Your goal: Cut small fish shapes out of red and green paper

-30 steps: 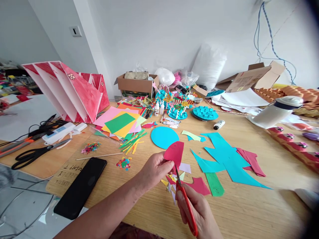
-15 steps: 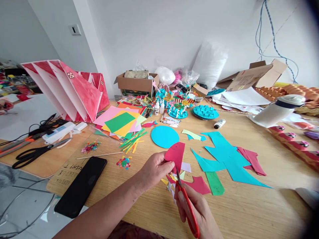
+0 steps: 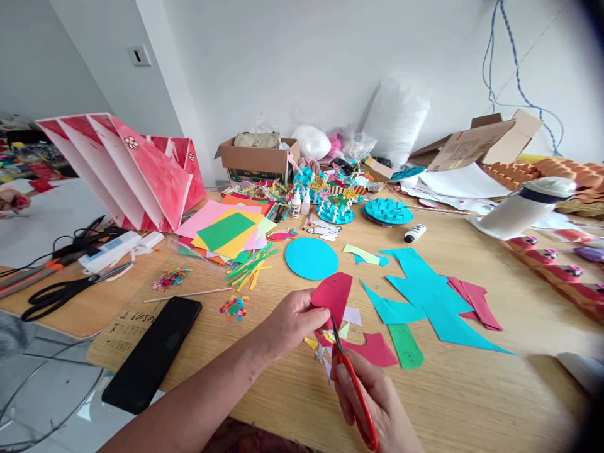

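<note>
My left hand (image 3: 302,314) pinches a rounded piece of red paper (image 3: 334,293) between thumb and fingers, above the table. In my right hand (image 3: 372,390) is a pair of scissors with red handles (image 3: 357,393); the blades point up and meet the paper's lower edge, close to my left thumb. Beneath the hands lie red paper scraps (image 3: 377,350) and small yellow and lilac offcuts. Just beyond the red piece sits a blue paper circle (image 3: 311,258). Cut blue paper (image 3: 425,286) and a green strip (image 3: 406,346) lie to the right.
Left on the table are a black phone (image 3: 153,352), black scissors (image 3: 61,292) and a stack of coloured paper (image 3: 226,231). Glue bottles (image 3: 296,204) and blue crafted plates (image 3: 387,212) stand further back. A white tumbler (image 3: 538,207) leans at the right.
The red paper has tilted slightly in my left hand. Both hands and the scissors stay in nearly the same place; the whole view has shifted a little.
</note>
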Demonstrator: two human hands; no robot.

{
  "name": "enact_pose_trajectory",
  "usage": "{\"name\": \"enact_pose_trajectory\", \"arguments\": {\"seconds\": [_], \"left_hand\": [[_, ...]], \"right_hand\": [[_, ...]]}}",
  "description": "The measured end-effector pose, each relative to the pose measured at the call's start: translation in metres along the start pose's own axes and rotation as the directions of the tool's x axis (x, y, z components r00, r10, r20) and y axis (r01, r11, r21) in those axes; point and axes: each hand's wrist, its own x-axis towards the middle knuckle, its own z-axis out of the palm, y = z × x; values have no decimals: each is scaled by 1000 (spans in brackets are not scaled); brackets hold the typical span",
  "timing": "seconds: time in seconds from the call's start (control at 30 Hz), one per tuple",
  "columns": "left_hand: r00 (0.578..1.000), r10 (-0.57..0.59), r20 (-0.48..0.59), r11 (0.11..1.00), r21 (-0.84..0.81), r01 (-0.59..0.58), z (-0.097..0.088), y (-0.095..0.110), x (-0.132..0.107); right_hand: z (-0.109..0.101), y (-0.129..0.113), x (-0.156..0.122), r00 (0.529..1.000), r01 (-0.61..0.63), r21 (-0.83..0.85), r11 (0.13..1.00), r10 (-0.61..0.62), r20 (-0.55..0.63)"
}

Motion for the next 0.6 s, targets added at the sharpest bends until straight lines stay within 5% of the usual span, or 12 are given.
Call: {"name": "enact_pose_trajectory", "arguments": {"seconds": [0.6], "left_hand": [[997, 66, 49, 996, 50, -69, -3, 7, 2]], "right_hand": [[-5, 12, 0, 998, 57, -83, 995, -57, -1]]}}
